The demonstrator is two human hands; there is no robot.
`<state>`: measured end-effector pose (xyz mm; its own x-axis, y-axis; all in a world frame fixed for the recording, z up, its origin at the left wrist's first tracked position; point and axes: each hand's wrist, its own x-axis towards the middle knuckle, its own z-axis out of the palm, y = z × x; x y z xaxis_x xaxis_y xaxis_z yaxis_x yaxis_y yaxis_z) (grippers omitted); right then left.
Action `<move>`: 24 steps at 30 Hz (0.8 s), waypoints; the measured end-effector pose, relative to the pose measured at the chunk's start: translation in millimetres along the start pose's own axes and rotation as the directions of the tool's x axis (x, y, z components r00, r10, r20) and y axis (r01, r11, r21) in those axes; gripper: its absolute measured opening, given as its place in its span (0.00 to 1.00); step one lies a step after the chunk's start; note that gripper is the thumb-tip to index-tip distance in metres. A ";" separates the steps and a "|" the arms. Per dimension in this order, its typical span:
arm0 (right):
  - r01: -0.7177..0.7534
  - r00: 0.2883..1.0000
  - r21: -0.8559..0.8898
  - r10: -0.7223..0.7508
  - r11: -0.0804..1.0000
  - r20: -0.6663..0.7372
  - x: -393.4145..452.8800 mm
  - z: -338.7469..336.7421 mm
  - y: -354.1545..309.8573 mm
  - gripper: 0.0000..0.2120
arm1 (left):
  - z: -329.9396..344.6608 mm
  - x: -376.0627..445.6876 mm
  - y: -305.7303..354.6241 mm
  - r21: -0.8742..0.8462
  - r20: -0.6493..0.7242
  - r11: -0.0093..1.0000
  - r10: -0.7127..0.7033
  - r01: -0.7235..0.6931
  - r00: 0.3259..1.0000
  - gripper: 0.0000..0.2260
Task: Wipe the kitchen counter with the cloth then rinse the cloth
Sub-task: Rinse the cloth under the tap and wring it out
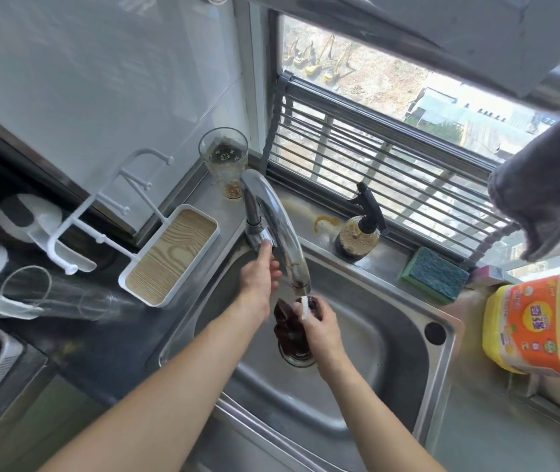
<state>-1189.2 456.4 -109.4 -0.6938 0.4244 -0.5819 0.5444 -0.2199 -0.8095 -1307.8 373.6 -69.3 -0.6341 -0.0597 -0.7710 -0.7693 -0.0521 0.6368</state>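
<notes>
Rinsing looks like the step going on now. The right hand [319, 327] has its fingers curled round the cloth [290, 327] and holds it over the drain in the sink [391, 321], right under the spout of the tap [280, 226]. A thin white stream of water runs onto it. The left hand [259, 279] reaches up with straight fingers, and one fingertip touches the base of the tap. It holds nothing.

So I think the wiping part is done, though the tabletop [476, 420] does not show that for sure. What is left is to get the cloth clean, squeeze it and turn the water off.

The cloth is dark, nearly brown-red, bunched up and wet, and it hangs soft and floppy. The sink is shiny grey metal with round corners. The tap is smooth and curved like a hook.

On the ledge behind the sink stand a tall clear glass [224, 161] and a spray bottle [360, 229] with brown liquid inside. A green sponge [435, 274] with a rough blue top lies near the window. A big yellow bottle [541, 325] stands at the right, and a white tray [169, 255] with a wood-look bottom sits at the left.
</notes>
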 end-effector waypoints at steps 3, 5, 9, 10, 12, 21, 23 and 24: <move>0.283 0.957 -0.347 -0.285 0.894 0.044 -2.1 -5.1 4.2 0.12 | 2.4 2.1 5.8 -0.009 -0.018 1.000 -0.022 0.022 1.000 0.13; 0.389 0.914 -0.428 -0.400 0.816 0.067 -3.8 -6.6 8.0 0.16 | 2.0 1.3 5.8 0.018 -0.038 1.000 -0.005 0.005 0.999 0.12; 0.456 0.871 -0.477 -0.487 0.752 0.065 -3.6 -5.8 14.1 0.16 | 7.9 -0.6 -0.1 -0.064 -0.129 0.998 0.010 -0.018 0.992 0.11; 0.450 0.872 -0.486 -0.487 0.749 0.058 -3.7 -5.6 14.7 0.16 | 9.3 -1.1 -0.8 -0.090 -0.147 0.996 0.014 -0.027 0.989 0.13; 0.433 0.878 -0.496 -0.476 0.752 0.046 -3.3 -5.0 16.2 0.15 | 10.9 -3.6 0.0 -0.109 -0.164 0.993 0.022 -0.041 0.986 0.14; 0.420 0.886 -0.508 -0.460 0.752 0.053 -0.1 -2.2 15.2 0.15 | 3.6 -1.4 3.0 0.003 -0.106 0.997 0.077 -0.077 0.991 0.12; 0.390 0.905 -0.502 -0.421 0.772 0.056 0.7 -4.5 14.3 0.15 | -3.6 0.1 3.7 0.023 -0.005 0.996 0.083 -0.082 0.997 0.15; 0.369 0.917 -0.489 -0.395 0.791 0.054 0.3 -5.8 12.4 0.15 | -9.0 1.3 2.0 0.072 0.078 0.993 0.092 -0.098 0.993 0.17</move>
<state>-1179.9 458.9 -119.2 -0.8766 0.4288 -0.2183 0.4048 0.4119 -0.8164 -1309.4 364.5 -68.9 -0.7065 0.0136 -0.7076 -0.7072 0.0257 0.7066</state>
